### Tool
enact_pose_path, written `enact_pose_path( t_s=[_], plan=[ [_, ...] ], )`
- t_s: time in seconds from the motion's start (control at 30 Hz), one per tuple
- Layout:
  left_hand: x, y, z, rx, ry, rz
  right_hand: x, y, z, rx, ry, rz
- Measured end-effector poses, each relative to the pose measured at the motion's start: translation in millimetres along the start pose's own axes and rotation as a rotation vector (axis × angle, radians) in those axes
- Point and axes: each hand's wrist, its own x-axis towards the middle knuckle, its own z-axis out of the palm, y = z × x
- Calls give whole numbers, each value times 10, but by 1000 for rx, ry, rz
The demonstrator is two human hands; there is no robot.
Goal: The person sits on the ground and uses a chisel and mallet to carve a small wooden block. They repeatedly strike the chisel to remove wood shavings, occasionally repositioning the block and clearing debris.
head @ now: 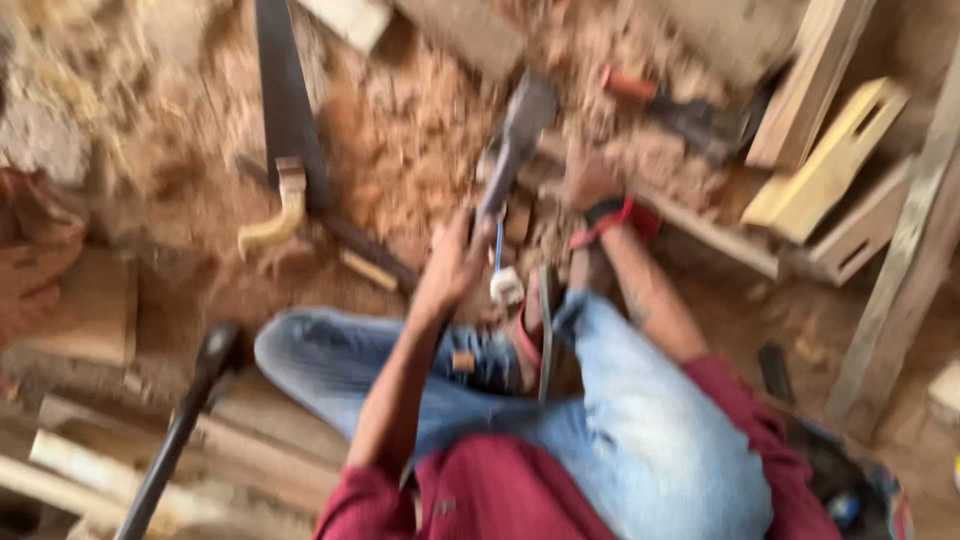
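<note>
A: Showing which step, judging from the head view?

B: Seemingly steadying a grey power tool over a small wood piece, low above the shavings-covered floor, just beyond the crossed legs in blue jeans. Not showing, through the blur, whether touching the wood or hanging just above it.

A: Gripping how, on the left?

B: Left hand closing around the rear end of the tool, fingers wrapped tight, with a blue cord hanging below to a white plug.

A: And on the right?

B: Right hand, banded in red and black at the wrist, lying just beside the tool's middle, near the wood piece. Blurring too heavily for telling how far open, or whether clamping anything.

A: Calling for what next, as a judgement only?

B: Probably calling for a firm second hold near the tool's head, and for keeping the cord away from the working end.

A: Lying around?

B: Handsaw lying well apart at upper left; dark long handle slanting at lower left; pale slotted wooden blocks leaning at upper right.
</note>
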Motion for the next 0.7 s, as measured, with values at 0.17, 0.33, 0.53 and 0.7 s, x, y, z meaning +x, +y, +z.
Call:
enact_pose_path(
  t_s=[0.17,0.33,0.53,0.7],
  plan=[
    [-102,591,-376,-214,22,112,-33,-89,-60,54,79,-35],
    [0,556,-270,-125,-94,-98,-55,-118,-159,5,-132,83],
    [123,228,-103,-75,-78,-162,-96,-165,-182,-19,71,-37],
    [32,679,-364,-198,-12,126,-60,-224,-260,24,-67,76]
  ],
)
